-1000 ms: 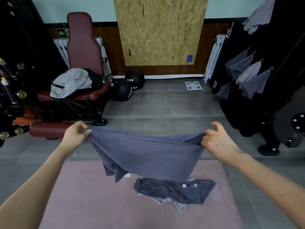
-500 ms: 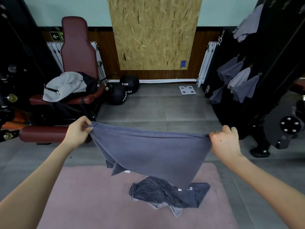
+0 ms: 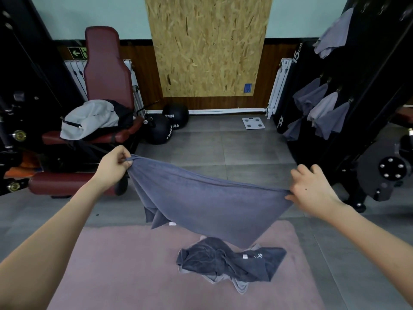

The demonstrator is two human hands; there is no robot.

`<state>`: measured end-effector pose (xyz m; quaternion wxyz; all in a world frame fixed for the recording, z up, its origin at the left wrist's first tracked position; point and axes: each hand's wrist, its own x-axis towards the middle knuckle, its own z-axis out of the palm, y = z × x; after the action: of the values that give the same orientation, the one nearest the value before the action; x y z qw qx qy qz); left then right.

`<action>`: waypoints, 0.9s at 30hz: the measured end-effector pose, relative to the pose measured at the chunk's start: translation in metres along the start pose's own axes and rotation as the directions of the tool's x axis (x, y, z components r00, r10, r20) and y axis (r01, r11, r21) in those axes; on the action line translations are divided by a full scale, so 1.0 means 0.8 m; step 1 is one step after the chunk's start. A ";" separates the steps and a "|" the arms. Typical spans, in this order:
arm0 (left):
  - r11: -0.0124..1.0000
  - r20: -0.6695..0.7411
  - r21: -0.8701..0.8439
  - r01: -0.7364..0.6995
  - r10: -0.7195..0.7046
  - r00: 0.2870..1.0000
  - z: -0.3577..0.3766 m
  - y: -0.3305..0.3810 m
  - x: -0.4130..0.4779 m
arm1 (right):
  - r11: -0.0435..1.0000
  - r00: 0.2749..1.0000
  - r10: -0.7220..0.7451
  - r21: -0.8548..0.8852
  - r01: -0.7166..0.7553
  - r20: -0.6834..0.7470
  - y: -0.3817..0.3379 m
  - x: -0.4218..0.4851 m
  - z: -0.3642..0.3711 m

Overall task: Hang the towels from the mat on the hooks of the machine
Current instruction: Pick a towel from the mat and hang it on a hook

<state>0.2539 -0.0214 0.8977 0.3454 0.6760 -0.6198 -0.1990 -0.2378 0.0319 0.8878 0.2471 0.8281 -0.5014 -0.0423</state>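
1. At 6 o'clock, nearest, the pink mat (image 3: 107,265) lies on the floor. A crumpled pile (image 3: 230,261) of dark and pale towels sits on its middle, not yet hung.
2. Just above the pile, the grey towel (image 3: 207,204) is stretched between both hands and sags in the middle. Its lowest corner dangles close over the pile; I cannot tell whether they touch.
3. The left hand (image 3: 114,168), at 10 o'clock, pinches one top corner with its fingers bunched round the cloth. The right hand (image 3: 312,191), at 3 o'clock, grips the other corner with curled fingers.
4. The towel looks soft, light and limp, and not slippery. It will likely droop and fold wherever it is unsupported. A corner or the top hem is probably the best hold, so that a bunched corner can seat over a hook.
5. At 2 o'clock stands the black machine (image 3: 375,70), where several towels (image 3: 324,110) already hang. The hooks (image 3: 339,88) are small and mostly covered, so I cannot tell which is free.
6. A plate (image 3: 391,171) and the frame's feet sit low at 3 o'clock and could be trip hazards.
7. Farther off are a bench (image 3: 107,77) with a jacket (image 3: 89,121) at 10 o'clock, two balls (image 3: 161,133) at 11, a scale (image 3: 253,123) at 1 and a board (image 3: 207,45) at 12. None of them blocks the way.
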 end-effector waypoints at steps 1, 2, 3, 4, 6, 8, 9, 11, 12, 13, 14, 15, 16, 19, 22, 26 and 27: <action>0.999 0.029 -0.031 0.013 -0.012 0.999 -0.001 0.001 -0.001 | 0.998 0.999 0.029 0.057 -0.032 0.040 0.003 0.000 0.000; 0.996 0.049 -0.080 0.037 -0.033 0.998 -0.001 0.002 -0.001 | 0.984 0.993 0.077 0.155 -0.091 0.090 0.008 0.000 0.000; 0.989 0.062 -0.128 0.068 -0.060 0.996 -0.002 0.003 -0.003 | 0.936 0.977 0.148 0.299 -0.188 0.151 0.015 0.000 0.000; 0.980 0.074 -0.176 0.096 -0.084 0.994 -0.003 0.003 -0.004 | 0.824 0.941 0.211 0.470 -0.317 0.265 0.021 0.000 -0.003; 0.948 0.107 -0.275 0.158 -0.133 0.985 -0.003 0.002 -0.008 | 0.423 0.857 0.204 0.747 -0.514 0.474 0.029 0.000 -0.010; 0.895 0.155 -0.377 0.238 -0.192 0.969 -0.003 0.005 -0.012 | 0.122 0.835 0.152 0.828 -0.546 0.528 0.031 0.000 -0.019; 0.864 0.184 -0.424 0.271 -0.211 0.960 -0.003 0.006 -0.013 | 0.043 0.842 0.120 0.844 -0.534 0.527 0.030 -0.001 -0.023; 0.812 0.250 -0.493 0.311 -0.211 0.945 -0.005 0.009 -0.014 | -0.115 0.855 0.025 0.851 -0.513 0.519 0.028 0.000 -0.034; 0.797 0.280 -0.512 0.319 -0.197 0.940 -0.006 0.013 -0.015 | -0.141 0.852 -0.018 0.842 -0.521 0.524 0.027 0.002 -0.037; 0.790 0.300 -0.521 0.323 -0.185 0.936 -0.006 0.016 -0.014 | -0.077 0.844 -0.013 0.841 -0.536 0.537 0.027 0.006 -0.036; 0.799 0.305 -0.511 0.318 -0.177 0.936 -0.005 0.019 -0.014 | 0.099 0.829 0.036 0.824 -0.558 0.558 0.028 0.012 -0.030; 0.830 0.296 -0.474 0.295 -0.166 0.941 -0.004 0.023 -0.014 | 0.352 0.814 0.120 0.742 -0.570 0.568 0.028 0.019 -0.020; 0.892 0.271 -0.385 0.236 -0.135 0.953 -0.003 0.026 -0.015 | 0.556 0.803 0.236 0.601 -0.574 0.548 0.030 0.024 -0.010; 0.989 0.241 0.122 -0.078 0.047 0.969 -0.001 0.025 -0.014 | 0.485 0.676 0.637 0.488 -0.725 0.370 0.032 0.028 0.003; 0.933 0.207 0.292 -0.211 0.154 0.966 0.014 0.012 -0.019 | 0.388 0.570 0.817 0.644 -0.659 0.091 0.023 0.038 0.003; 0.997 0.095 -0.021 0.072 -0.070 0.993 0.042 0.009 -0.016 | 0.573 0.812 0.244 0.597 -0.562 0.530 0.008 0.064 -0.005; 0.978 0.126 -0.132 0.160 -0.143 0.982 0.047 0.010 -0.014 | 0.497 0.799 0.252 0.635 -0.591 0.546 0.014 0.067 0.001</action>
<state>0.2204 -0.0183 0.8761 0.3399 0.6824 -0.5696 -0.3073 -0.2209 -0.0181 0.9021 -0.2390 0.6719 -0.6961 0.0825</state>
